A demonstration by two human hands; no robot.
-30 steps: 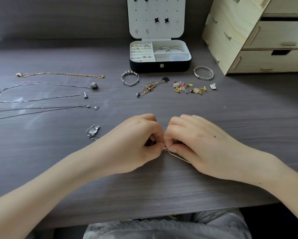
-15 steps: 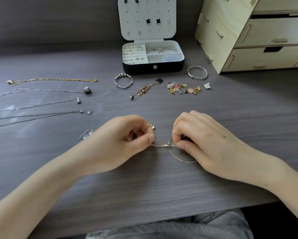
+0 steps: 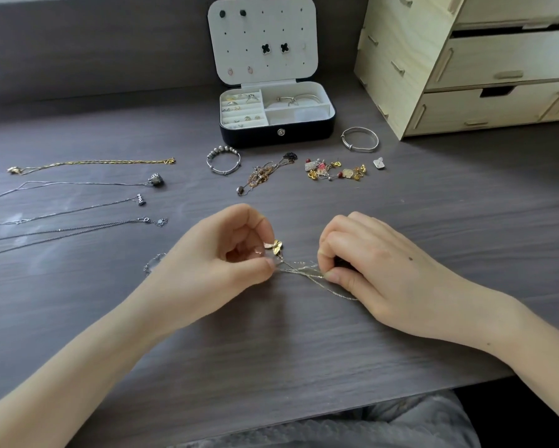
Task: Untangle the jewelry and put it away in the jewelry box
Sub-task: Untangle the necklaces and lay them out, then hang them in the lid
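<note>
Pinched between thumb and forefinger of your left hand [image 3: 218, 265], just below a small gold pendant [image 3: 277, 247], and nipped the same way by your right hand [image 3: 381, 276], the tangled chains [image 3: 302, 270] stretch in a short span between the two, near the front edge of the table [image 3: 271, 350], about midway along it. Fine, limp and light, they will probably kink or slip through a loose hold, so take them right beside the knot, not by the pendant. Your open jewelry box [image 3: 276, 134] stands well apart at the table's back edge.
</note>
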